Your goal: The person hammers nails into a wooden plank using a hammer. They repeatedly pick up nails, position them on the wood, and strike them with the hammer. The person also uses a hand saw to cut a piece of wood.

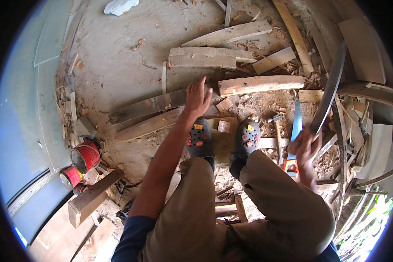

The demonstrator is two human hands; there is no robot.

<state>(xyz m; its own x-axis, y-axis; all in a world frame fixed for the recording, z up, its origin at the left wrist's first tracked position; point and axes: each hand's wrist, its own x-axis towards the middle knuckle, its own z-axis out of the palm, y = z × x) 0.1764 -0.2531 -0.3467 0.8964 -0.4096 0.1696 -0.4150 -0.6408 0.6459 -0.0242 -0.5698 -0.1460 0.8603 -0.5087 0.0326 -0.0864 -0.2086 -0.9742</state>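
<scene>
My left hand [198, 98] is stretched out in front of me with its fingers spread and nothing in it. It hovers over the end of a long grey plank [148, 106], next to a pale plank [261, 84]. My right hand [305, 146] grips the lower end of a long dark wooden strip [331, 87] that rises up and away to the right. Just left of that hand a handsaw [296, 124] with a blue blade and orange handle lies on the ground. Beside the saw is a hammer [277, 131]. My two feet wear dark clogs [199, 139].
Planks, offcuts and shavings litter the dirt floor ahead, including a stacked pair of boards [205, 57]. Two red cans [86, 155] stand at the left beside a thick beam [94, 196]. A white cloth [120, 6] lies far ahead. Scrap timber is piled at the right.
</scene>
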